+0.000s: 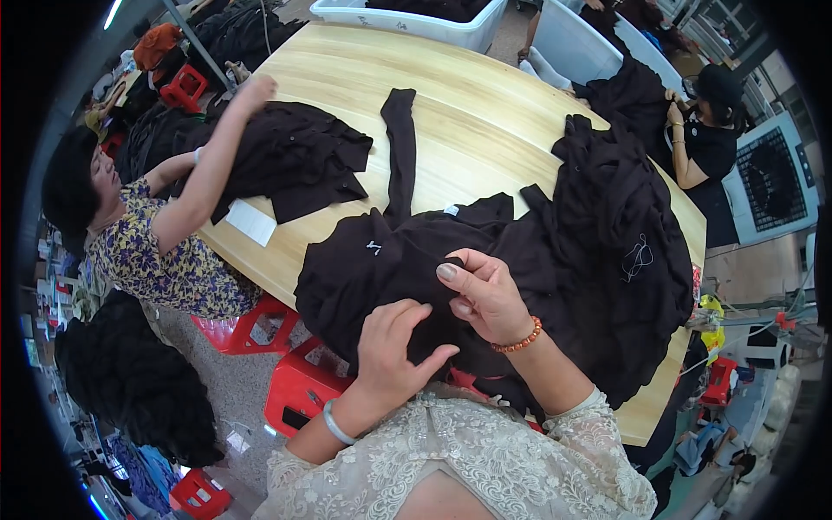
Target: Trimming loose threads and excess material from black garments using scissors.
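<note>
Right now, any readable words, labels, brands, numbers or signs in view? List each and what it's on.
None can be read.
White tub at top centre: dark marks on its side, too small to read.
White paper on the table: no lettering can be made out.
Dark cloth: small white patch, too small to read; white squiggles look like loose thread, not lettering.
</note>
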Action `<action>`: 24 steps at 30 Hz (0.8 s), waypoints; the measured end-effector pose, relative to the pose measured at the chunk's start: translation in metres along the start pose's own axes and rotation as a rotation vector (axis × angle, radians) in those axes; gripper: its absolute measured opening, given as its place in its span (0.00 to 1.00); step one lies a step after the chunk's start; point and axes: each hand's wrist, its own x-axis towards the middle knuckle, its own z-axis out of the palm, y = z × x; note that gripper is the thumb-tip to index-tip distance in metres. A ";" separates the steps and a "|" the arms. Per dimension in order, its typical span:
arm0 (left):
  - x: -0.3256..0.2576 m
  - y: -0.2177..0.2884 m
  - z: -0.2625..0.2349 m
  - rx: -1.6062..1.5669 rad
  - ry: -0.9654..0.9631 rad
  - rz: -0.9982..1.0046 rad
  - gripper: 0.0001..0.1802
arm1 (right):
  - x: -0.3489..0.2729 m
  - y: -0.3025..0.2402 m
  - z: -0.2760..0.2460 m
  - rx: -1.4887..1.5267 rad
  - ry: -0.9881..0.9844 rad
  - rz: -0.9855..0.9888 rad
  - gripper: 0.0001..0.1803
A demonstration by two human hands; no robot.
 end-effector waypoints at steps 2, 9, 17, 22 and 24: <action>-0.007 -0.014 0.011 0.014 -0.041 -0.043 0.26 | 0.000 0.000 0.006 -0.009 0.022 0.003 0.07; -0.004 -0.015 0.014 -0.225 -0.071 -0.243 0.27 | -0.006 -0.009 0.002 0.008 0.073 -0.029 0.04; 0.005 -0.015 0.033 0.208 0.125 0.128 0.21 | -0.004 -0.008 0.001 -0.021 0.098 -0.082 0.05; 0.003 -0.028 0.008 -0.398 -0.023 -0.190 0.13 | -0.003 -0.014 -0.008 -0.056 0.169 -0.122 0.09; 0.008 -0.031 -0.007 -0.457 -0.059 -0.257 0.10 | 0.001 -0.014 -0.016 -0.077 0.201 -0.128 0.09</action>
